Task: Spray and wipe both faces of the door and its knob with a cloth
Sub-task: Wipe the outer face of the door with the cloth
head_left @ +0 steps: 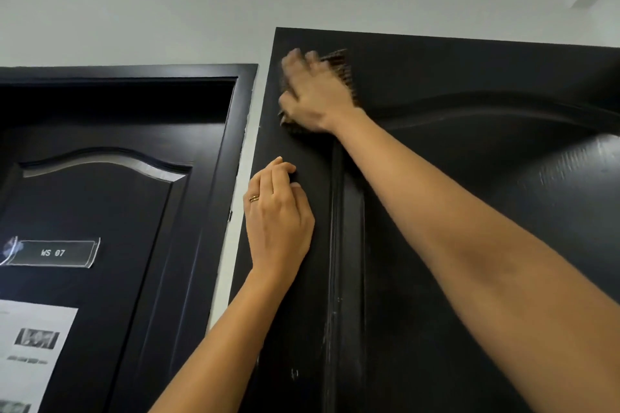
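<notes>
A black panelled door (453, 245) stands open and fills the right of the head view, seen from below. My right hand (313, 94) presses a brown cloth (342, 69) flat against the door's top left corner; the hand is blurred. My left hand (278, 221), with a ring on one finger, rests lower on the door's left stile near its edge, fingers curled against the surface and holding nothing. The knob and any spray bottle are out of view.
A second black door (100, 211) in its frame (241, 131) is shut at the left, with a "WS 07" label (53, 252) and a printed sheet (30, 352). A strip of white wall (231, 228) separates the two doors. White wall and ceiling lie above.
</notes>
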